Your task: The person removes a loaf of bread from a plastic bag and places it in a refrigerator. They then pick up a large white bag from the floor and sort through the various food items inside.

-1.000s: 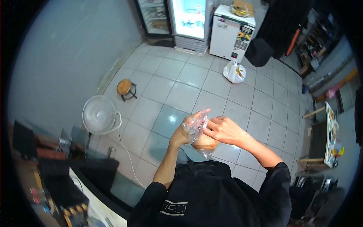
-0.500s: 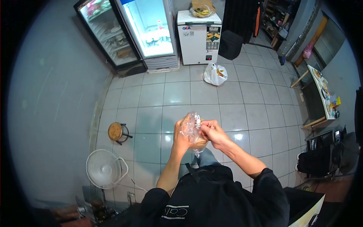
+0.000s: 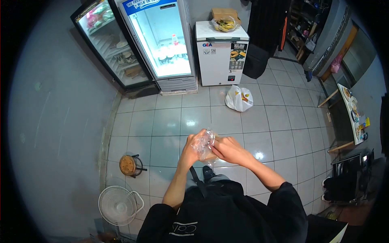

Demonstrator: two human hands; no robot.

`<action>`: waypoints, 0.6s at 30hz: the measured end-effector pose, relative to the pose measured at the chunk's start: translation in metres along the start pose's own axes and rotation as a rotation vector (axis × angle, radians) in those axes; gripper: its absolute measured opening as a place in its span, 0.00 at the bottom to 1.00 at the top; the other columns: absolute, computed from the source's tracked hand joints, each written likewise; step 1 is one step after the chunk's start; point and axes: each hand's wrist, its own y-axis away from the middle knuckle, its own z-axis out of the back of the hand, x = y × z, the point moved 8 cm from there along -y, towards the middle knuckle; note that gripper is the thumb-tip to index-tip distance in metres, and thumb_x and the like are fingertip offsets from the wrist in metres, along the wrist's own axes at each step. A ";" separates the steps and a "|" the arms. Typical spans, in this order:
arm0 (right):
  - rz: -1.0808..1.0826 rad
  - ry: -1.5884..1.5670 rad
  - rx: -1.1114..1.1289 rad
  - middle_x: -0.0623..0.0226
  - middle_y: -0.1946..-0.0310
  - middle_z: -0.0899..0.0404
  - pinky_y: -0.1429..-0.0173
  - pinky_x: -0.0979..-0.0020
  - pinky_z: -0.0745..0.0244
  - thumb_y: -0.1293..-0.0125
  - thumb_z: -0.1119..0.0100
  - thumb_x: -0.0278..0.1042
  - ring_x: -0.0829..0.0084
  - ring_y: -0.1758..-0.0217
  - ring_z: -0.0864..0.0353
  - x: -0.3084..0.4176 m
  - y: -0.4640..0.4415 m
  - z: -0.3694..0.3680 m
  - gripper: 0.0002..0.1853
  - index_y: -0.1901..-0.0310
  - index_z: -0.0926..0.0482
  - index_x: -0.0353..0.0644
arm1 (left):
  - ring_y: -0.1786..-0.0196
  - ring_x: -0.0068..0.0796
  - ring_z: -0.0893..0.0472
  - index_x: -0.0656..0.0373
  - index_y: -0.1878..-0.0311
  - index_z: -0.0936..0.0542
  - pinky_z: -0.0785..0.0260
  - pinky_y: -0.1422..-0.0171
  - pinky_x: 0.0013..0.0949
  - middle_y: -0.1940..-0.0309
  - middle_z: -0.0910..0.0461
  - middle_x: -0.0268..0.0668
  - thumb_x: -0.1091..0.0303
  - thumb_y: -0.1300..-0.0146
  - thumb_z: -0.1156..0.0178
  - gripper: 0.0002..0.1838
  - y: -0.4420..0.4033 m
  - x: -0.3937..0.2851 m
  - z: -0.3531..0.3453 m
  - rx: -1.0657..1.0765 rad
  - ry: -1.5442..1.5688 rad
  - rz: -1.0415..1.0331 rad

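Note:
A crinkled clear plastic bag [image 3: 206, 147] with something light brown inside is held in front of my body. My left hand [image 3: 190, 151] is closed round its left side. At the upper right of the bag, my right hand [image 3: 230, 150] has its fingers bent and pressed together on the plastic. The fingertips are partly hidden, and I cannot make out what the brown content is.
Ahead stand a glass-door fridge [image 3: 162, 48], a darker fridge [image 3: 117, 48] and a white chest freezer [image 3: 219, 60]. A white plastic bag [image 3: 238, 99] sits on the tiled floor. To the left are a round stool [image 3: 128, 165] and a white basket [image 3: 118, 205]; a narrow table [image 3: 347, 106] stands right.
The view has tilted up, so the room sits lower in it. Both hands still hold the bag; my right hand has turned, its back now more toward me.

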 end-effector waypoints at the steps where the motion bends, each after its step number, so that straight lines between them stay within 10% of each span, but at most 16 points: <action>1: 0.028 0.178 0.131 0.56 0.70 0.25 0.69 0.61 0.26 0.44 0.45 0.29 0.62 0.69 0.20 -0.002 -0.012 -0.001 0.06 0.66 0.26 0.37 | 0.69 0.41 0.23 0.65 0.49 0.26 0.29 0.56 0.34 0.62 0.18 0.43 0.72 0.55 0.34 0.26 -0.008 0.011 0.003 0.027 0.001 0.026; 4: 0.286 0.353 0.018 0.62 0.72 0.27 0.69 0.64 0.26 0.47 0.45 0.30 0.65 0.70 0.22 0.001 -0.044 0.009 0.07 0.67 0.29 0.39 | 0.64 0.35 0.21 0.65 0.49 0.25 0.31 0.52 0.31 0.60 0.19 0.41 0.72 0.55 0.35 0.25 -0.052 0.026 0.021 0.217 0.611 0.370; 9: 0.483 0.468 0.042 0.66 0.72 0.28 0.68 0.69 0.26 0.50 0.46 0.31 0.70 0.70 0.23 -0.007 -0.103 0.010 0.09 0.66 0.29 0.41 | 0.61 0.27 0.22 0.65 0.47 0.26 0.33 0.50 0.29 0.61 0.20 0.40 0.73 0.55 0.36 0.27 -0.083 0.062 0.053 0.108 0.466 0.283; 16: 0.361 0.115 0.056 0.61 0.79 0.29 0.72 0.67 0.31 0.51 0.42 0.27 0.64 0.76 0.25 -0.032 -0.202 -0.014 0.06 0.75 0.29 0.35 | 0.71 0.46 0.25 0.65 0.46 0.28 0.30 0.61 0.34 0.71 0.22 0.47 0.79 0.52 0.40 0.25 -0.107 0.159 0.070 0.113 0.520 0.412; 18: 0.212 -0.032 0.045 0.58 0.81 0.29 0.73 0.67 0.32 0.51 0.42 0.24 0.62 0.78 0.27 -0.043 -0.237 -0.025 0.06 0.77 0.29 0.33 | 0.79 0.23 0.39 0.62 0.47 0.27 0.41 0.73 0.27 0.82 0.33 0.35 0.80 0.53 0.42 0.24 -0.112 0.194 0.090 -0.088 0.499 0.402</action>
